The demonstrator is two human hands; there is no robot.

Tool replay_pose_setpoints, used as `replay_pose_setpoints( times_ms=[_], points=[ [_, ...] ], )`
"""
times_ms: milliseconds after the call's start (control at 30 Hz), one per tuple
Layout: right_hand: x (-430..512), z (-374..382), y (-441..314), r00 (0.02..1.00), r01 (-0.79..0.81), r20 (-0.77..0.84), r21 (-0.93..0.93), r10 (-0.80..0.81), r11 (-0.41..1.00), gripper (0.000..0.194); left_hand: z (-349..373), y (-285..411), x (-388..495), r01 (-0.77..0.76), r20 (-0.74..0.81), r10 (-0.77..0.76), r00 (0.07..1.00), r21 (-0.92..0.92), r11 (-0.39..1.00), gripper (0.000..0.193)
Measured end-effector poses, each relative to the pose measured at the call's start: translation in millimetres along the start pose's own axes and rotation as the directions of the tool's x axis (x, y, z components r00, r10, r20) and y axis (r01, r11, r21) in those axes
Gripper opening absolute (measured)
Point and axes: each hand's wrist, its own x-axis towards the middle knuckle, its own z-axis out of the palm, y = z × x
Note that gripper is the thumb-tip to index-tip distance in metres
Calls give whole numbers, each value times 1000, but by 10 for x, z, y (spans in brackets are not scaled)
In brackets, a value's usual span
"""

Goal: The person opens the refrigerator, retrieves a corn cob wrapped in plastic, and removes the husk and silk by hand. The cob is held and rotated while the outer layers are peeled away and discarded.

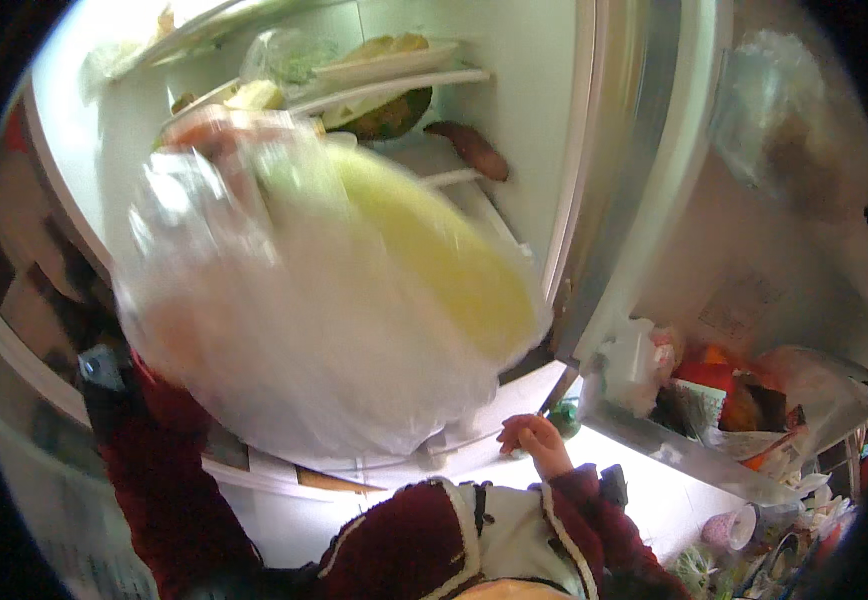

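A large translucent plastic bag (314, 300), blurred, fills the middle of the view in front of an open refrigerator. Inside shows a big rounded yellow-green item (441, 247), its kind unclear. My left arm in a dark red sleeve reaches up behind the bag. What look like blurred fingers of my left hand (212, 135) grip the bag's top; most of that hand is hidden. Lower right of the bag, my right hand (537, 444) hangs near my body, loosely curled, with nothing in it.
Refrigerator shelves (404, 81) hold a plate of food (389, 60), a cut dark-rinded piece of produce (385, 116) and a reddish-brown root (471, 150). The open door (651, 225) stands at right, its bin (689, 465) filled with packages. A pink patterned cup (728, 528) and clutter lie lower right.
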Motion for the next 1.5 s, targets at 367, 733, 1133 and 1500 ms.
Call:
replay_pose_setpoints(
  times_ms=[367, 733, 1133, 1500],
  points=[
    [-7, 355, -474, 966, 237, 70, 138, -248, 962, 85, 476, 111, -826, 182, 501, -179, 847, 44, 982, 47],
    [-428, 77, -434, 960, 231, 238, -364, -150, 902, 85, 1452, -94, -1233, 390, 663, -349, 662, 92, 916, 46],
    [-641, -370, -292, 996, 84, 40, -322, -75, 943, 84, 1341, 68, -1129, 238, 439, -411, 799, 397, 886, 62],
    [-569, -167, -264, 993, -62, -112, -360, 23, 931, 74, -903, 6, 1311, -21, -10, 242, 970, 991, 129, 40]
  ],
)
